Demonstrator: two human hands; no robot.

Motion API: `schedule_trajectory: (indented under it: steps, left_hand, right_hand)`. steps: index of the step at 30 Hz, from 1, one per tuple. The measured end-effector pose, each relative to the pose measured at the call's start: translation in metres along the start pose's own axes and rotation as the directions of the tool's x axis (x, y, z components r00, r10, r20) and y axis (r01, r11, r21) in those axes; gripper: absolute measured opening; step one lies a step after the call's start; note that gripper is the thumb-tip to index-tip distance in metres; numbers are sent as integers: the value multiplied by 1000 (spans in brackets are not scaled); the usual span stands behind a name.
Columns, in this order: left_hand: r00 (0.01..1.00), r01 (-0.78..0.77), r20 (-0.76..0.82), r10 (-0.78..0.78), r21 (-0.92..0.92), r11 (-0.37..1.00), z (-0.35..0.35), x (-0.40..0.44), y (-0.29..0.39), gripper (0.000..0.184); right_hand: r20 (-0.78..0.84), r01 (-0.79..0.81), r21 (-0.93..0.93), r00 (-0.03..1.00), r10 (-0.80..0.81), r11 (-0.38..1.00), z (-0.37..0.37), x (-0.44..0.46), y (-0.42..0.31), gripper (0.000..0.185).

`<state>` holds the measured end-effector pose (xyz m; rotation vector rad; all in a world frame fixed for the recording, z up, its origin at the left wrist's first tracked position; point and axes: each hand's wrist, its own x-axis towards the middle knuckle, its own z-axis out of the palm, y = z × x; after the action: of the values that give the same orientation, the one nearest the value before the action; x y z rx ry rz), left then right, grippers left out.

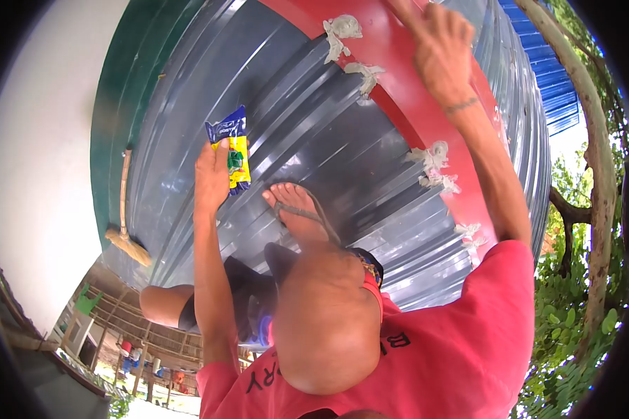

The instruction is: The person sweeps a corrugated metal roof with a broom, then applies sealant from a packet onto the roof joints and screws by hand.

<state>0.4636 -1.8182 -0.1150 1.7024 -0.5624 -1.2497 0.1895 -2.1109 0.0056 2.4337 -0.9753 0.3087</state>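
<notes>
My left hand (213, 171) grips a small blue and yellow packet (238, 157), thumb pressed on its front. The packet is upright and has lettering at its top and a green picture in the middle. My right hand (444, 59) is at the red metal ridge strip (391, 52), index finger stretched out away from the other fingers. I see nothing held in it, though its fingertips reach the top edge of the view. Whitish-grey paste patches (435, 164) run along the strip's near edge, several of them, rough and uneven.
Ribbed grey metal roofing (356, 140) slopes under my sandalled foot (300, 213). A short broom (126, 241) lies at the left, by a green metal strip (115, 133) and a white wall (42, 174). Tree branches (597, 140) hang at the right. Below left is a thatched shelter (129, 307).
</notes>
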Motion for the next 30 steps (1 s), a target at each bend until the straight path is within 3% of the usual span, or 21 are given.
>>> schedule_trajectory:
  steps: [1, 3, 5, 6, 8, 9, 10, 12, 15, 18, 21, 25, 28, 30]
  left_hand:
    - [1000, 5, 28, -4, -29, 1000, -3, 1, -2, 30]
    - [1000, 3, 29, -4, 42, 999, -1, 0, 3, 31]
    - [1000, 2, 9, -3, 91, 996, 11, -3, 21, 31]
    - [999, -44, -7, 45, 158, 987, 15, -1, 21, 32]
    - [990, -123, -33, 139, 302, 945, 19, 4, 21, 35]
    - [991, -95, -60, 118, 302, 949, 25, 1, 30, 39]
    - [988, -121, -57, 146, 318, 940, 29, 0, 36, 38]
    - [979, -171, -42, 197, 348, 922, 32, -3, 43, 38]
    - [977, -197, 4, 212, 383, 902, 33, -10, 57, 34]
    - [968, -238, 29, 247, 396, 887, 32, -14, 61, 31]
    - [964, -253, 32, 264, 410, 876, 32, -15, 63, 30]
    - [950, -294, 42, 308, 445, 846, 38, -16, 65, 31]
    - [978, -203, 44, 205, 440, 875, 38, -21, 71, 34]
    - [975, -214, 38, 219, 421, 882, 38, -25, 68, 35]
  right_hand:
    - [-99, -87, 58, 991, 92, 995, -6, 3, 7, 55]
    - [-187, -218, -30, 960, 209, 975, -28, 5, 25, 66]
    - [-438, -333, 254, 797, 415, 908, -32, -7, 38, 51]
    - [-362, -463, 429, 698, 618, 775, -38, -14, 21, 47]
    - [11, -559, 659, 676, 737, 503, -49, -33, -37, 47]
    - [252, -572, 716, 746, 616, 400, -50, -43, -69, 52]
    - [301, -429, 854, 869, 392, 295, -41, -56, -98, 57]
    - [499, -523, 848, 843, 201, 85, -46, -66, -138, 59]
    - [544, -545, 838, 835, 83, -8, -52, -59, -152, 56]
    - [582, -575, 809, 812, 30, -123, -49, -56, -159, 53]
    - [706, -663, 622, 704, -68, -417, -55, -52, -173, 68]
    - [696, -608, 598, 717, -37, -522, -55, -52, -198, 97]
    - [730, -608, 574, 684, 7, -548, -51, -52, -203, 96]
    - [738, -595, 551, 674, 9, -586, -48, -51, -202, 96]
